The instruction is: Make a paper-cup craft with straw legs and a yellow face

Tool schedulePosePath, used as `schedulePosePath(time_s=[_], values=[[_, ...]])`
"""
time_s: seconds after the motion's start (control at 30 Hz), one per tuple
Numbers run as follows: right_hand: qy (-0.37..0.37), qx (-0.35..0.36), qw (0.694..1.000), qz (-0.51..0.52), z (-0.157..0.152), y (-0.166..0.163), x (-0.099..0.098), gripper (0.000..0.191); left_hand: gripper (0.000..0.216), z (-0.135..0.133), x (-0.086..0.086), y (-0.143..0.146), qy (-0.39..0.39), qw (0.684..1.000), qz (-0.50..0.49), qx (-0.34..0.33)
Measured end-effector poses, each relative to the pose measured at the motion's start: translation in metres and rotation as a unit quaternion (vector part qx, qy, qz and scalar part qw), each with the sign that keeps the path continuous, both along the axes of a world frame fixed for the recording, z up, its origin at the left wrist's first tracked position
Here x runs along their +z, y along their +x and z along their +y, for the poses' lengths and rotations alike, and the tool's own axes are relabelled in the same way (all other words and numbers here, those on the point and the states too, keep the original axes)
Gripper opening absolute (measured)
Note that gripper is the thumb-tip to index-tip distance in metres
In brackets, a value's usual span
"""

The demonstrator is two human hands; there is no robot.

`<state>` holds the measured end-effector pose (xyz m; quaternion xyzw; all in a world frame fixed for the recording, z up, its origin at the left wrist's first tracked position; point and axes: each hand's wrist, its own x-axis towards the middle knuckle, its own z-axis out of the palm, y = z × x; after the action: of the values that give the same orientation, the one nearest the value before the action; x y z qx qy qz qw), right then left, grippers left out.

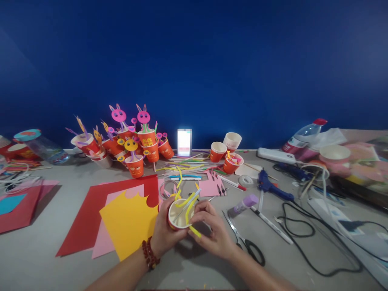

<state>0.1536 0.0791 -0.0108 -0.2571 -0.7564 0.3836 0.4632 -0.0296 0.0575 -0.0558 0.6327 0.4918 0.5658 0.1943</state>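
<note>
"As you look down, what sits in your grip?"

"A round paper cup [181, 221], red outside and white inside, its mouth tipped up towards me. My left hand [165, 232] curls around it from nine o'clock, with the thumb lying along the near side at six."

"And on the other side?"

"My right hand [210, 231] reaches in from four o'clock, fingers narrowed on a thin yellow plastic straw [187, 212]. That straw lies at the cup's three-to-four o'clock rim, right by my fingertips, and its upper part leans over the mouth. A yellow end pokes out below my fingers; I cannot tell whether it's the same piece."

"Anything else in there?"

"A thin pale-blue straw [197, 193] slants out towards one o'clock."

"What lies around the cup?"

"At nine, a yellow paper sheet with a scalloped edge [130, 222]; at three, a white glue stick with a purple cap [241, 206]; at four, steel scissors with black handles [258, 252]."
</note>
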Motion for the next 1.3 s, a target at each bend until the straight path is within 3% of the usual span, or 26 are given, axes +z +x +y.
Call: schedulePosePath(time_s=[0.3, 0.63, 1.3], values=[[-0.026, 0.023, 0.999, 0.008, 0.0015, -0.0001, 0.001, 0.007, 0.073, -0.0002, 0.0008, 0.0021, -0.027, 0.999, -0.03, -0.008], [-0.016, 0.029, 0.999, 0.018, 0.0018, -0.0002, 0.0024, 0.004, 0.072, -0.0006, 0.0024, 0.0004, 0.024, 0.999, -0.009, -0.025], [-0.004, 0.03, 0.999, 0.021, 0.0031, -0.0005, 0.0013, 0.011, 0.068, -0.0012, 0.0004, 0.0006, 0.021, 0.999, -0.017, -0.025]])
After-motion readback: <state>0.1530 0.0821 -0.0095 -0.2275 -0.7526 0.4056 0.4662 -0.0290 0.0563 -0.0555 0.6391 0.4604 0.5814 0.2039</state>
